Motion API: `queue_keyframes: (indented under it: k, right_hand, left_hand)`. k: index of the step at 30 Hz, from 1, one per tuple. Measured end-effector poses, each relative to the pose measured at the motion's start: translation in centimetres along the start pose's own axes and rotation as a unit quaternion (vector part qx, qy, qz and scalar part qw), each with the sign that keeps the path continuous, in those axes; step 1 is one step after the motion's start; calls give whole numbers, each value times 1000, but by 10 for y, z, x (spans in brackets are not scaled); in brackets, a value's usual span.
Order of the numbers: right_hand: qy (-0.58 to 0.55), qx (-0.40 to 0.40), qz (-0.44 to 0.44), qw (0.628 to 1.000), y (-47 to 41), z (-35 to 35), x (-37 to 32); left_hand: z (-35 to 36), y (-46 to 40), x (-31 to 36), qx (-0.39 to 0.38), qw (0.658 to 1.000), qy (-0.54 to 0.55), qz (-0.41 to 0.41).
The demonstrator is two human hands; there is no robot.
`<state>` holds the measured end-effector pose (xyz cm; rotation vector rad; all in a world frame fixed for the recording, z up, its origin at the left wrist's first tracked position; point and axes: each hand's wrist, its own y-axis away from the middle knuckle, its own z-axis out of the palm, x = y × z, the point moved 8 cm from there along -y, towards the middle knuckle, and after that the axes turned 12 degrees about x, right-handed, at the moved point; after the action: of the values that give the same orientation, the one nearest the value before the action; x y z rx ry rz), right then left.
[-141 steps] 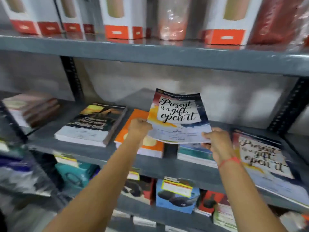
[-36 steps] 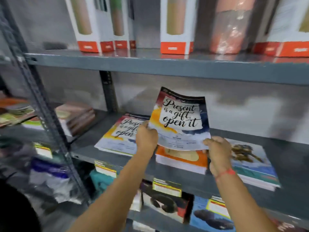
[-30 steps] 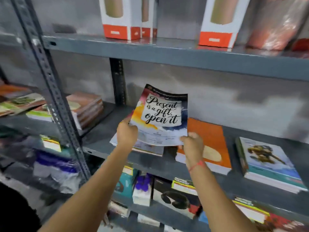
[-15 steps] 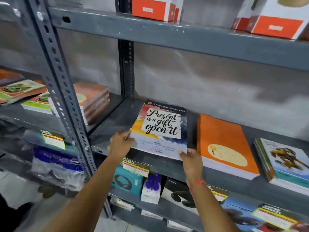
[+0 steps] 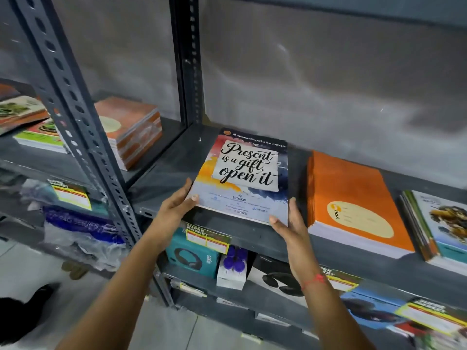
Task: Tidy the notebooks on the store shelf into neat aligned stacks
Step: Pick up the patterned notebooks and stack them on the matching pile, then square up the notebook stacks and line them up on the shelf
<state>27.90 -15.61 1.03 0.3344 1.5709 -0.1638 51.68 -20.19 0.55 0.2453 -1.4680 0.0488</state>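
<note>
A notebook (image 5: 245, 178) with "Present is a gift, open it" on its cover lies flat at the left end of the grey shelf (image 5: 255, 239), overhanging the front edge a little. My left hand (image 5: 174, 208) holds its near left corner, thumb on the cover. My right hand (image 5: 290, 228) cups the near right corner, thumb up along the side edge. To its right sits a squared orange notebook stack (image 5: 353, 198). Further right is a stack with a picture cover (image 5: 444, 223), its edges fanned.
A perforated steel post (image 5: 83, 127) stands left of my arms. Beyond it another bay holds a wrapped brown notebook pack (image 5: 129, 130) and green-covered books (image 5: 38, 137). Boxed headphones (image 5: 192, 253) and price tags fill the shelf below.
I carried the notebook left along the shelf and lowered it flat at the shelf's left end. My hands slid from its lower edge to its two near corners.
</note>
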Motion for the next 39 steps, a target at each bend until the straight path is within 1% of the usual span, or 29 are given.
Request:
queue_keyframes:
  k: [3,5,6,12,18,22,25,30,33,39]
  right_hand:
    - [-7,-29,-10,1000,-1,-4,5]
    - [-7,-23,-15,1000,-3,-6,7]
    - [-5,-15,-18,1000,-4,-6,8]
    - [22,21,-29,999,-9,-5,10]
    - [36,35,-40,998,-5,-7,8]
    - [44,56,-46,996,-6,-6,7]
    - [48,67,-48,995,-6,-7,7]
    - [61,54,-47,996,-4,-6,6]
    - [69,62,-49,994,-5,-7,7]
    - [66,84,-43,993,-6,-7,8]
  left_hand:
    - [-3,-3,-1,-55,998,-7,13]
    - [-4,-5,-3,-90,995,-25,19]
    - [-3,-7,-4,-94,995,-28,16]
    - [-6,-11,-4,-40,999,-10,35]
    - [-8,-14,-6,-61,997,-26,41]
    - [-8,-14,-4,-38,997,-35,48]
    - [-6,-14,-4,-17,999,-17,43]
    - [-6,-15,-6,-26,999,-27,37]
    - [-8,-16,-6,-27,998,-39,39]
    - [-8,-16,-5,3,999,-13,46]
